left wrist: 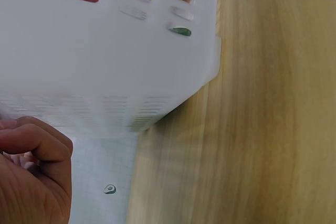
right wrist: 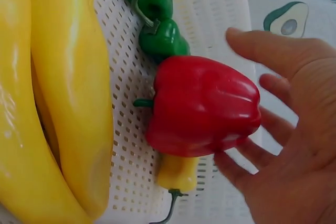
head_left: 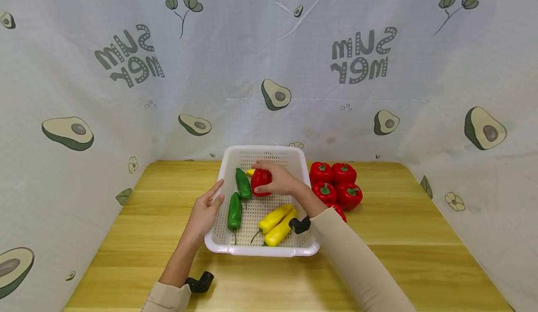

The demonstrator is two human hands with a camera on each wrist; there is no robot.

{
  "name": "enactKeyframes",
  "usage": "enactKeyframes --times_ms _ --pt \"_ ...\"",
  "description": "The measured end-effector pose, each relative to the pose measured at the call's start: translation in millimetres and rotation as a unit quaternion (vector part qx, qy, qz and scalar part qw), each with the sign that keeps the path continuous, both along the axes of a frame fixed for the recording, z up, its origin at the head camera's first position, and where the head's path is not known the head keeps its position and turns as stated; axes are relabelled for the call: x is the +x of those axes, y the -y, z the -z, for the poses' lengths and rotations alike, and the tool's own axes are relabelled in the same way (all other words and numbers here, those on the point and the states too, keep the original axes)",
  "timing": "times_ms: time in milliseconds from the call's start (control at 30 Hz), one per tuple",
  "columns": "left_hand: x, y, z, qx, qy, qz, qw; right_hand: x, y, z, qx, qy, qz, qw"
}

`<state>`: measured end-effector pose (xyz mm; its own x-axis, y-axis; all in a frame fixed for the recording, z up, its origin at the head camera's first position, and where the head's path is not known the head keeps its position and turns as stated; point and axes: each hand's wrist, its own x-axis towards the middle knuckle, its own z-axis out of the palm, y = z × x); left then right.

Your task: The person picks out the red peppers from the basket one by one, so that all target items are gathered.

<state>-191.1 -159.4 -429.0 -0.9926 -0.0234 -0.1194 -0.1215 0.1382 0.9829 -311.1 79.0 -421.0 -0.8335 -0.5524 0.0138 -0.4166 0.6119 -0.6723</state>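
Note:
A white plastic basket point(head_left: 269, 251) stands on the table. My left hand point(head_left: 206, 211) grips its left rim, and in the left wrist view the fingers look bent against the basket's side. My right hand point(head_left: 277, 179) is inside the basket, around a red bell pepper point(right wrist: 205, 108). In the right wrist view its fingers are spread; one fingertip meets the pepper's lower side while another stands apart above it. Two green peppers point(head_left: 234, 211) lie along the left side. Two long yellow peppers point(head_left: 275, 218) lie near the front, and another yellow pepper point(right wrist: 178, 171) is partly hidden behind the red one.
Several red bell peppers point(head_left: 344, 173) sit on the table right of the basket, partly behind the right forearm. Behind the wooden table point(head_left: 403, 228) hangs a pale curtain point(head_left: 239, 60) printed with avocados and words.

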Motion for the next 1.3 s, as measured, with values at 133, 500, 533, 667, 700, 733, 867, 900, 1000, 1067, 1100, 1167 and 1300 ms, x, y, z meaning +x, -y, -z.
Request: enactKeyframes --times_ms 133,500,533,667,700,733,867,900,1000,1067,1100,1167,1300 --pt "1.6 -1 -2.9 0.004 -0.002 0.000 1.0000 -0.3 -1 2.3 0.026 -0.007 0.021 0.999" --pt "-4.2 1 7.6 0.001 -0.003 -0.001 1.0000 0.6 -5 3.2 0.052 0.000 0.079 0.996" --pt "-5.1 2 9.4 0.001 -0.004 -0.001 1.0000 0.4 -6 3.3 0.052 0.004 0.081 0.995" --pt "-4.7 2 8.6 0.003 -0.005 0.000 1.0000 -0.4 -7 5.1 0.053 0.023 0.091 0.994" --pt "-3.8 2 7.0 0.003 -0.005 0.000 1.0000 -0.6 -7 5.5 0.052 0.027 0.092 0.994" --pt "-2.8 1 5.0 0.003 -0.006 0.001 1.0000 -0.7 -7 6.2 0.052 0.031 0.095 0.994" --pt "-0.4 0 0.5 0.000 -0.002 0.000 1.0000 -0.9 -7 7.5 0.047 0.040 0.096 0.993" --pt "-0.5 0 0.8 -0.001 -0.001 -0.002 1.0000 -0.5 -7 7.6 0.046 0.040 0.095 0.994" --pt "-1.7 0 3.4 -0.006 0.000 -0.004 1.0000 0.1 -7 7.3 0.049 0.032 0.088 0.994" --pt "-2.3 1 4.9 -0.007 0.000 -0.003 1.0000 0.4 -7 7.1 0.050 0.027 0.083 0.995" --pt "-2.2 1 4.7 -0.006 -0.001 -0.003 1.0000 0.5 -7 6.9 0.048 0.026 0.080 0.995" --pt "-1.1 1 2.7 -0.003 -0.004 0.000 1.0000 0.2 -8 6.6 0.046 0.026 0.078 0.996" --pt "1.8 0 -3.5 0.005 -0.004 0.004 1.0000 0.3 -8 5.5 0.038 0.035 0.077 0.996"
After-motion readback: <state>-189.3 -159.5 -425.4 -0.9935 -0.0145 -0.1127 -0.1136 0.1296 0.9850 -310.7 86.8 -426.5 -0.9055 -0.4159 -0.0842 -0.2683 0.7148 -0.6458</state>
